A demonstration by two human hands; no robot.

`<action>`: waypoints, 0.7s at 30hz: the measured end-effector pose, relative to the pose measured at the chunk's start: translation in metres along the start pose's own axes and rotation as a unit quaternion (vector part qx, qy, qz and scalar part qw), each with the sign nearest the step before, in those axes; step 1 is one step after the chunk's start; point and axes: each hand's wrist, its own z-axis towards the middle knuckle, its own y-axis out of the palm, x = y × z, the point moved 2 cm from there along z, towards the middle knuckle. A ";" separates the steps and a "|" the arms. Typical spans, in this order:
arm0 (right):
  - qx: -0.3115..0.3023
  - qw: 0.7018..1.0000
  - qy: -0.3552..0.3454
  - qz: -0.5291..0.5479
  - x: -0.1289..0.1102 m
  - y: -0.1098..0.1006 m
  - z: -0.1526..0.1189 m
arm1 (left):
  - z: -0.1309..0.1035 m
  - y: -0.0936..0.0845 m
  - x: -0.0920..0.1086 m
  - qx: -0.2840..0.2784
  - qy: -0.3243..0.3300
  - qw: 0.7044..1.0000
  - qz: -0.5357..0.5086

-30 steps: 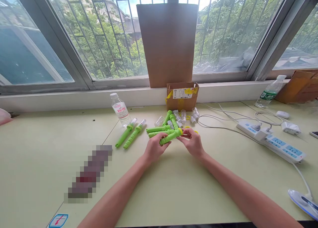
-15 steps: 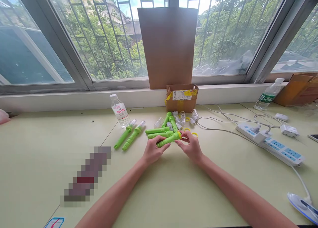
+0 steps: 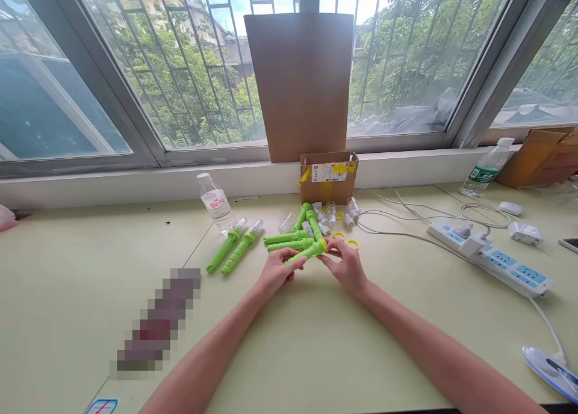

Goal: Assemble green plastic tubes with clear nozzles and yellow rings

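Observation:
My left hand (image 3: 276, 272) is closed around a green plastic tube (image 3: 307, 253) and holds it slanted up to the right. At the tube's upper end, the fingers of my right hand (image 3: 345, 266) pinch a yellow ring (image 3: 324, 244); whether it is fully seated I cannot tell. Just behind lie more loose green tubes (image 3: 289, 237). Clear plastic caps (image 3: 331, 213) are scattered among and beyond them. Two more yellow rings (image 3: 353, 244) rest right of my right hand. On the left, two green tubes with clear tops (image 3: 242, 251) lie side by side.
A water bottle (image 3: 217, 204) stands behind the paired tubes. An open cardboard box (image 3: 329, 185) sits by the window sill. To the right are a power strip (image 3: 492, 259), loose cables (image 3: 406, 236) and another bottle (image 3: 486, 170). A blurred patch (image 3: 158, 321) covers something front left.
My left hand has shifted its grip, with its fingers curled further under the green tube. My right hand stays at the ringed end. The camera view has moved slightly.

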 end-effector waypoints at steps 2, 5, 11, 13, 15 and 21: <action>0.005 1.000 -0.001 -0.006 -0.001 0.000 0.000 | 0.000 -0.001 0.001 -0.006 -0.007 1.000 -0.003; 0.006 1.000 -0.001 -0.014 -0.003 -0.001 0.001 | 0.001 -0.001 0.000 -0.014 -0.011 1.000 -0.010; -0.016 1.000 0.006 0.014 -0.002 0.002 0.000 | 0.002 -0.002 -0.002 -0.046 -0.028 0.998 -0.025; -0.014 1.000 0.012 0.019 -0.002 0.002 -0.001 | 0.002 -0.002 -0.001 -0.055 -0.030 0.998 -0.024; -0.011 1.000 0.014 0.019 -0.003 0.002 -0.001 | 0.001 -0.001 0.001 -0.062 -0.028 0.998 -0.019; 0.010 0.999 0.040 0.035 -0.001 -0.001 0.001 | 0.000 0.001 0.004 0.073 0.094 0.984 0.134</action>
